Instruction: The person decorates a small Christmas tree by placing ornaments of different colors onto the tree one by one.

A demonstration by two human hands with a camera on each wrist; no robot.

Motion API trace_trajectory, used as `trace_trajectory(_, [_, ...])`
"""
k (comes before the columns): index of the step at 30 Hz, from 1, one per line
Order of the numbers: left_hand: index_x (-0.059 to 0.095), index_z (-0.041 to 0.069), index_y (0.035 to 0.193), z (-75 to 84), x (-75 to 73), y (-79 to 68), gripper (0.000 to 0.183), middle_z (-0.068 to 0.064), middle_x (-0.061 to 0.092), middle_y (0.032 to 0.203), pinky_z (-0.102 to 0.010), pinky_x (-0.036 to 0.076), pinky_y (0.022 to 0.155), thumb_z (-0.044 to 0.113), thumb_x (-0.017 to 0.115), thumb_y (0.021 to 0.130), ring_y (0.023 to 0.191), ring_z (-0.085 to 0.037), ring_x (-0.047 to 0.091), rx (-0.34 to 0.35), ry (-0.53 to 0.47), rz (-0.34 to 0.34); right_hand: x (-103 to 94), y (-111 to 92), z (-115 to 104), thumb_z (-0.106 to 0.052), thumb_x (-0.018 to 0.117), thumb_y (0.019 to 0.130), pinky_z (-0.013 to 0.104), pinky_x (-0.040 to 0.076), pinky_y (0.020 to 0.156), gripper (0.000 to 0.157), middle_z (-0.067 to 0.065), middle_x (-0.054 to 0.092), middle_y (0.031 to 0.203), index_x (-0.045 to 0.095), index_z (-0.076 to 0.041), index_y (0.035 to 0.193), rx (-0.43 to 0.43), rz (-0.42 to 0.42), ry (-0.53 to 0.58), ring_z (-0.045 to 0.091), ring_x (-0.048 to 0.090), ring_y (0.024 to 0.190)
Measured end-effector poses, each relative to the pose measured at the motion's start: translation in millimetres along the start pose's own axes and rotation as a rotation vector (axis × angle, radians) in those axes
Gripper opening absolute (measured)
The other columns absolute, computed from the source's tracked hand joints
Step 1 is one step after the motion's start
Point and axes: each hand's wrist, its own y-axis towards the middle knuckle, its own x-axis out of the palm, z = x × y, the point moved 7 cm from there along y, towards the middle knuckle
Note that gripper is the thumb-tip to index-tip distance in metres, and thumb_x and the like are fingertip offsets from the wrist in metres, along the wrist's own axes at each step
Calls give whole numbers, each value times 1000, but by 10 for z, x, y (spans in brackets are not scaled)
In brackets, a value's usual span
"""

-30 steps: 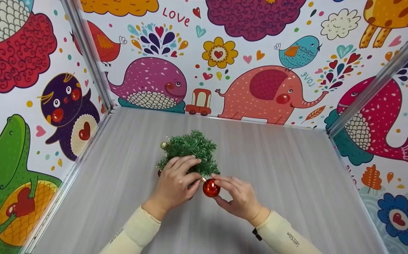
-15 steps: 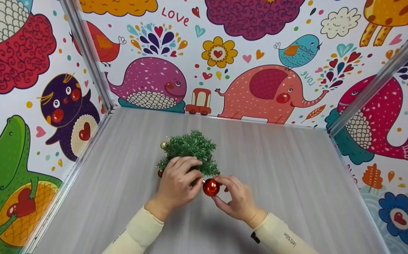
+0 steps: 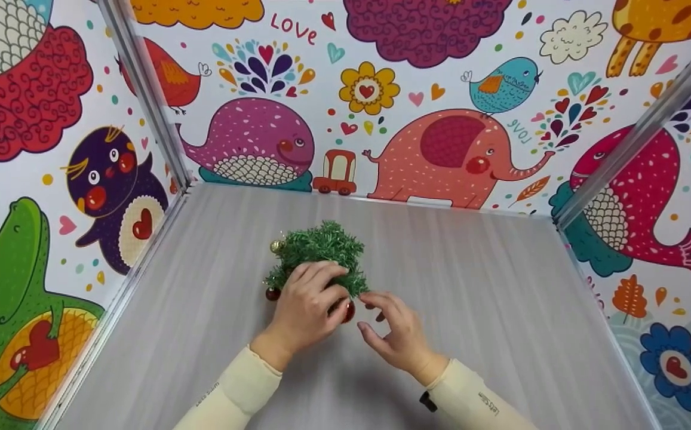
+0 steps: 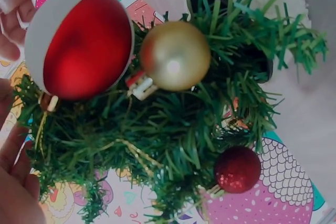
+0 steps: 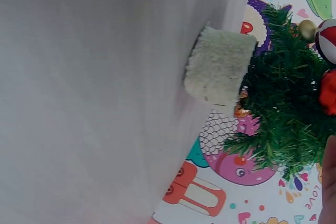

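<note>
A small artificial Christmas tree point(image 3: 321, 245) lies over the table, its white fluffy base point(image 5: 220, 66) showing in the right wrist view. My left hand point(image 3: 309, 304) reaches over its near side with fingers curled. A shiny red bauble point(image 3: 350, 312) is at the left thumb and forefinger, which partly cover it; its loop is hidden. Just to the right, my right hand point(image 3: 402, 334) has thumb and forefinger apart, holding nothing. In the left wrist view are a red-and-white bauble point(image 4: 86, 51), a gold bauble point(image 4: 176, 59) and a dark red glittery bauble point(image 4: 237, 169) on the branches.
Grey wood-grain table point(image 3: 470, 286) surrounds the tree. Printed panels with cartoon animals close off the back point(image 3: 249, 137), left and right sides, joined by metal corner posts point(image 3: 151, 89).
My right fingers have let go of the red bauble and spread apart. The bauble has shifted left, partly behind my left thumb. My left hand has moved slightly right.
</note>
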Motion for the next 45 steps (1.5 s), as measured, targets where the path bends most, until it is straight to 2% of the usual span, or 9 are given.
trace_trajectory(5, [72,17,75,3,-2,-12,3,-2,67,114,-42,42,99,17,75,77,113,-23,59,-14,-3,0,18,151,23,-22,70,93,21,51,64,19,2,62,108,69,-12,110,68,38,-33,16,61,89])
trace_trajectory(9, [72,17,75,14,-2,-32,3,-2,67,114,-42,42,99,17,75,77,114,-23,59,-12,-8,1,52,220,23,-16,71,92,22,50,63,9,2,62,101,71,-15,100,86,62,16,16,60,85])
trace_trajectory(18, [70,16,72,3,-27,-88,5,-4,66,117,-44,40,101,18,72,75,117,-25,57,-9,16,0,73,278,16,-1,68,81,19,46,66,15,2,62,96,65,-13,89,95,84,95,17,58,84])
trace_trajectory(22, [69,16,70,-4,-34,-137,6,-5,65,119,-45,38,101,20,71,74,119,-25,56,-1,49,-17,102,283,15,-5,66,82,22,46,69,11,0,61,97,65,-14,88,93,56,49,17,56,86])
trace_trajectory(26, [67,16,68,-11,-44,-173,6,-5,66,118,-45,38,102,19,70,73,118,-26,57,7,66,-6,136,288,14,-15,66,86,28,50,70,1,-1,61,102,66,-16,87,101,21,-82,17,57,90])
trace_trajectory(30, [66,15,67,-19,-54,-189,7,-6,67,115,-46,39,101,16,68,73,116,-27,59,5,72,15,155,297,17,-21,65,89,34,53,68,4,3,61,112,66,-18,87,109,15,-172,21,57,97])
trace_trajectory(34, [67,14,69,-29,-62,-184,7,-6,68,110,-47,40,99,16,68,75,110,-27,61,-10,89,38,169,312,41,-23,62,92,40,53,73,9,6,60,124,67,-17,87,125,32,-187,27,56,109])
trace_trajectory(38, [67,14,70,-43,-78,-182,5,-5,69,103,-47,42,97,16,70,73,104,-27,62,-25,94,71,188,333,62,-25,62,94,44,52,80,12,6,59,128,66,-16,87,137,43,-190,29,54,114])
trace_trajectory(45, [69,13,73,-25,-79,-160,3,-2,69,95,-45,41,98,16,70,74,98,-25,63,-32,114,48,201,355,75,-24,63,93,43,51,85,10,6,59,128,67,-17,88,150,43,-179,27,53,117])
